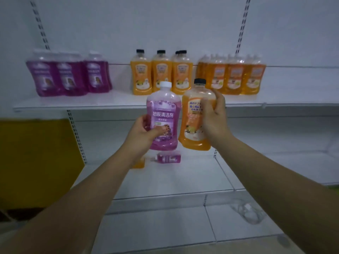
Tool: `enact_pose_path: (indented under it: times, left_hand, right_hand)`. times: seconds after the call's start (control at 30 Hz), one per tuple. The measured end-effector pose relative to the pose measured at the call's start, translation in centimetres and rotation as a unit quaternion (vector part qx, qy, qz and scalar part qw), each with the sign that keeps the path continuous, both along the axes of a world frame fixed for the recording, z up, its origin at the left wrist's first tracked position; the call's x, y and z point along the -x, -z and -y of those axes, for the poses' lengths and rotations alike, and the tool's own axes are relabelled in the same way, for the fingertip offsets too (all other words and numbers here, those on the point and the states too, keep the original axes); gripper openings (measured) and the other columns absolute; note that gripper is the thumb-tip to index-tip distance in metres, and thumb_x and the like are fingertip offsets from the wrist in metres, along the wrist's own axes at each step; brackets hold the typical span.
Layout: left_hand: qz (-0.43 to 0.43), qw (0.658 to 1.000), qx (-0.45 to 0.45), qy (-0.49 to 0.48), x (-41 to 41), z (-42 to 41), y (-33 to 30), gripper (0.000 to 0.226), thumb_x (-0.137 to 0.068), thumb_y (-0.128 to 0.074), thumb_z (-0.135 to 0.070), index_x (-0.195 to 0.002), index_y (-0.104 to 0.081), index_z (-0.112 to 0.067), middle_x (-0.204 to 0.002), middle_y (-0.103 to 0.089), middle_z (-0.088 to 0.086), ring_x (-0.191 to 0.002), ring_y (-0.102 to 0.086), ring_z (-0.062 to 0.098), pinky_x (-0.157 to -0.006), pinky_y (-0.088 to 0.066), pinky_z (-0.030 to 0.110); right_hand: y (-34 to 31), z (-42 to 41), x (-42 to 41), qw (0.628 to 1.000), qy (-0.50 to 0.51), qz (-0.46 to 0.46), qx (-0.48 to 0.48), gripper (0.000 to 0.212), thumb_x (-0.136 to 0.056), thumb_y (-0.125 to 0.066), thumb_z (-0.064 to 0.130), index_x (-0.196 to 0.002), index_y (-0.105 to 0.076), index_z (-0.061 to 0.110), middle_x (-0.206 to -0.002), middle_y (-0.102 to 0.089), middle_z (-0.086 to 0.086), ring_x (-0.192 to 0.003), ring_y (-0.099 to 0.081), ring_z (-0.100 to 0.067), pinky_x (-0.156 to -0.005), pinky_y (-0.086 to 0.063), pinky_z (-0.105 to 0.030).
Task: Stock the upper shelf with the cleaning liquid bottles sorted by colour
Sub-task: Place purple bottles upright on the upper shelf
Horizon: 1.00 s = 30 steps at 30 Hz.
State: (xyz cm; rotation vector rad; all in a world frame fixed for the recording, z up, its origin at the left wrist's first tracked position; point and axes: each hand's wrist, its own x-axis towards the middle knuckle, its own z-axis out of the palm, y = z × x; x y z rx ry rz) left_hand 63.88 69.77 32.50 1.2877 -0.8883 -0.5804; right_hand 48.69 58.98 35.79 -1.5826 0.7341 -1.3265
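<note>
The white metal upper shelf (110, 102) carried three groups kept apart by colour: purple bottles (68, 77) at left, opaque orange black-capped bottles (161, 74) at centre, clear amber bottles (236, 77) at right. Before its front edge, the left hand (142, 133) held the white-capped purple plastic bottle (164, 116) low on its body, grip wrapped round it; the right hand (213, 114) clasped the black-capped orange plastic bottle (196, 116) at its shoulder. Both stood upright, labels outward, presumably for sorting. Two small bottles (167, 158) lay on the lower shelf (174, 182).
</note>
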Motion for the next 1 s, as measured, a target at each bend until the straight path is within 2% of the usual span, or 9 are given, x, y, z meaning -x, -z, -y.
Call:
enact_pose_path:
  times: [0.1, 0.2, 0.3, 0.37, 0.5, 0.7, 0.8, 0.87, 1.0]
  left_hand:
    - [0.02, 0.999, 0.02, 0.016, 1.4, 1.7, -2.1, 0.048, -0.079, -0.072, -0.011, -0.118, -0.048, -0.025, -0.109, -0.064, -0.003, -0.098, -0.064, 0.016, -0.08, -0.054, 0.034]
    - [0.047, 0.999, 0.028, 0.0, 2.9, 3.9, -3.4, 0.05, -0.079, -0.073, -0.013, -0.122, -0.049, -0.023, -0.109, -0.064, -0.003, -0.098, -0.064, 0.016, -0.08, -0.054, 0.033]
    - [0.062, 0.997, 0.045, -0.02, 4.3, 6.7, -4.4, 0.051, -0.078, -0.074, -0.014, -0.122, -0.048, -0.022, -0.105, -0.063, -0.008, -0.096, -0.062, 0.011, -0.073, -0.052, 0.026]
    - [0.071, 0.995, 0.057, -0.034, 5.2, 8.9, -5.0, 0.056, -0.078, -0.074, -0.014, -0.126, -0.047, -0.02, -0.107, -0.062, -0.008, -0.095, -0.061, 0.007, -0.069, -0.051, 0.023]
    - [0.105, 0.99, 0.062, -0.066, 6.5, 13.6, -6.5, 0.061, -0.079, -0.074, -0.016, -0.132, -0.043, -0.02, -0.115, -0.06, -0.006, -0.097, -0.06, 0.006, -0.068, -0.049, 0.02]
    - [0.111, 0.989, 0.037, -0.088, 5.9, 19.0, -7.5, 0.063, -0.081, -0.072, -0.016, -0.134, -0.037, -0.019, -0.118, -0.057, -0.003, -0.109, -0.057, 0.018, -0.088, -0.05, 0.037]
    - [0.106, 0.989, 0.017, -0.1, 4.7, 20.1, -7.2, 0.063, -0.082, -0.071, -0.016, -0.134, -0.036, -0.02, -0.118, -0.056, -0.002, -0.112, -0.057, 0.021, -0.093, -0.05, 0.043]
    - [0.105, 0.988, 0.005, -0.111, 3.8, 20.3, -6.8, 0.065, -0.082, -0.071, -0.015, -0.136, -0.034, -0.02, -0.122, -0.056, 0.0, -0.113, -0.057, 0.022, -0.094, -0.049, 0.045]
    - [0.12, 0.985, -0.006, -0.126, 1.8, 19.6, -6.5, 0.067, -0.084, -0.069, -0.014, -0.138, -0.031, -0.02, -0.121, -0.056, 0.0, -0.108, -0.057, 0.019, -0.087, -0.05, 0.038]
  right_hand:
    - [-1.8, 1.3, 1.7, 1.0, 0.025, 0.011, 0.011, 0.044, -0.101, -0.041, 0.033, -0.144, -0.029, 0.032, -0.1, -0.05, 0.019, -0.096, -0.058, -0.007, -0.082, -0.052, -0.029]
    - [-2.7, 3.3, 3.3, 0.999, 0.044, 0.017, 0.022, 0.043, -0.1, -0.042, 0.035, -0.141, -0.032, 0.035, -0.107, -0.056, 0.012, -0.099, -0.06, -0.013, -0.088, -0.052, -0.038]
    - [-3.5, 6.1, 5.0, 0.998, 0.044, 0.026, 0.032, 0.044, -0.1, -0.042, 0.032, -0.143, -0.031, 0.033, -0.103, -0.052, 0.016, -0.091, -0.056, -0.003, -0.077, -0.048, -0.027]
    - [-4.2, 8.4, 6.1, 0.998, 0.037, 0.032, 0.036, 0.043, -0.101, -0.041, 0.03, -0.143, -0.032, 0.032, -0.105, -0.05, 0.015, -0.093, -0.055, -0.006, -0.069, -0.045, -0.02]
    - [-5.5, 13.3, 7.7, 0.998, 0.023, 0.026, 0.053, 0.042, -0.101, -0.041, 0.031, -0.142, -0.033, 0.033, -0.112, -0.05, 0.01, -0.103, -0.057, -0.013, -0.077, -0.05, -0.027]
    - [-6.5, 19.9, 8.5, 0.998, -0.002, 0.004, 0.07, 0.048, -0.1, -0.039, 0.036, -0.146, -0.024, 0.035, -0.131, -0.048, 0.001, -0.111, -0.056, -0.018, -0.093, -0.052, -0.041]
    - [-6.6, 22.0, 7.9, 0.998, -0.015, 0.001, 0.066, 0.048, -0.102, -0.039, 0.034, -0.148, -0.022, 0.033, -0.133, -0.044, 0.002, -0.109, -0.053, -0.014, -0.082, -0.051, -0.028]
    - [-6.3, 22.9, 7.1, 0.998, -0.024, 0.002, 0.065, 0.049, -0.102, -0.039, 0.032, -0.148, -0.022, 0.032, -0.131, -0.044, 0.003, -0.109, -0.053, -0.015, -0.078, -0.05, -0.024]
    - [-5.7, 23.7, 4.7, 0.997, -0.023, -0.004, 0.068, 0.049, -0.102, -0.039, 0.034, -0.147, -0.02, 0.033, -0.14, -0.042, -0.001, -0.119, -0.051, -0.02, -0.089, -0.049, -0.033]
